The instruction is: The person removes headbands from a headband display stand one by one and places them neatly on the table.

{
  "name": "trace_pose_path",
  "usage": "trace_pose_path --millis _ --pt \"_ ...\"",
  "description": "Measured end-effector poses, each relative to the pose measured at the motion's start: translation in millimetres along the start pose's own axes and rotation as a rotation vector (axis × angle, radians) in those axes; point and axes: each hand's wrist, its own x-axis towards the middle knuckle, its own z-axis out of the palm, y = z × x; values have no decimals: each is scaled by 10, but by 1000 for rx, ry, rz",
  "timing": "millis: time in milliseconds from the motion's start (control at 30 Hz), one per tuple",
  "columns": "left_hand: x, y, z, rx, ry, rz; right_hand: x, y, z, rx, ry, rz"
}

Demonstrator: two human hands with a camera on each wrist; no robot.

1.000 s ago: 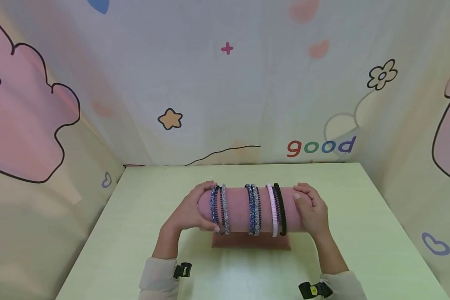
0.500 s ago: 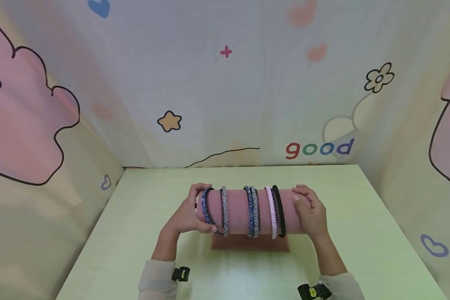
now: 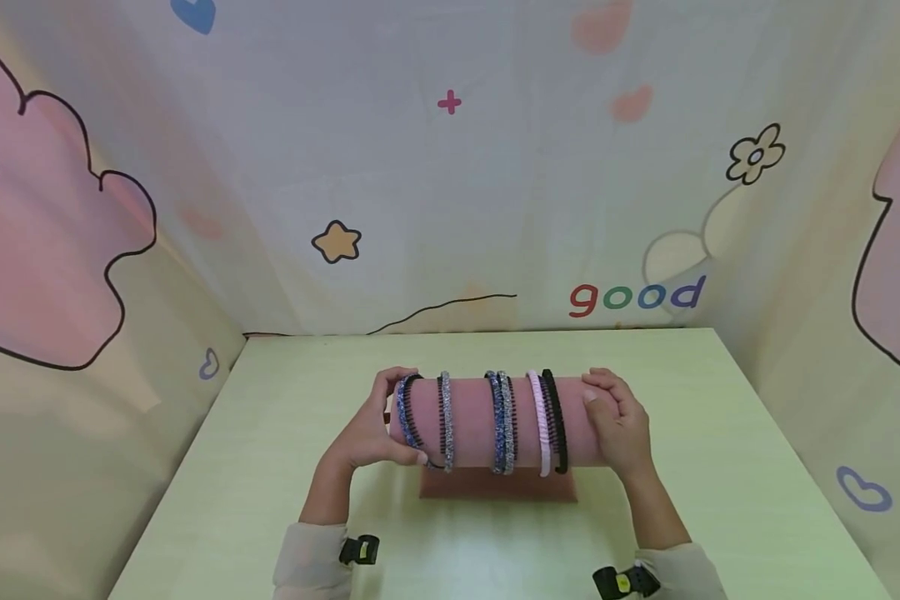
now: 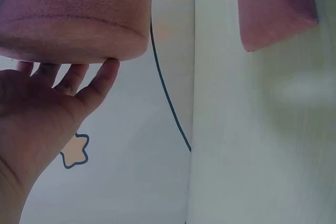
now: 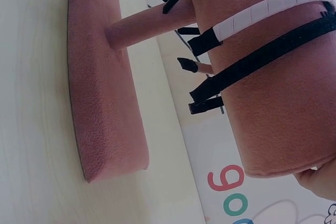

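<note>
A pink, fabric-covered headband stand (image 3: pixel 468 417) lies crosswise in front of me, its padded roll raised on a short post over a flat base (image 5: pixel 105 93). Around the roll's left end, a blue glittery headband (image 3: pixel 405 412) sits at a tilt. My left hand (image 3: pixel 360 433) holds this headband between thumb and fingers; in the left wrist view its fingers (image 4: pixel 105 82) reach behind the roll's end. At the other end, my right hand (image 3: pixel 621 421) grips the roll, thumb in front. The right wrist view shows only part of that hand, low at the right edge.
Farther along the roll are a silver headband (image 3: pixel 447 421), another blue one (image 3: pixel 498 425) with a silver one beside it, then a pale pink headband (image 3: pixel 540 425) and a black one (image 3: pixel 555 421). The pale green table (image 3: pixel 285 400) meets printed cloth walls (image 3: pixel 420 183).
My left hand has drawn slightly left, and the leftmost blue headband has shifted left with it and tilted. The right hand still grips the roll, which stays nearly in place.
</note>
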Motion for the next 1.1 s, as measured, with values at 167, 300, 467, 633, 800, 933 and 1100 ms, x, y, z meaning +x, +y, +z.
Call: trace_pose_path --millis 167,300,467,633,800,933,1100 --pt "-12 -52 -17 -23 32 35 14 22 5 -3 11 -8" --pt "-20 -75 -26 -52 43 30 30 121 12 -6 4 17" --pt "-33 -203 -30 -140 66 39 73 376 18 1 0 13" --pt "-50 -410 -29 -215 100 63 87 444 9 -5 7 -16" --pt "-133 -504 -11 -247 126 79 65 466 7 -13 20 -36" --pt "-189 -532 -33 -244 160 84 60 471 8 -8 23 -40" --pt "-253 -509 -93 -208 209 76 77 455 11 -10 32 -52"
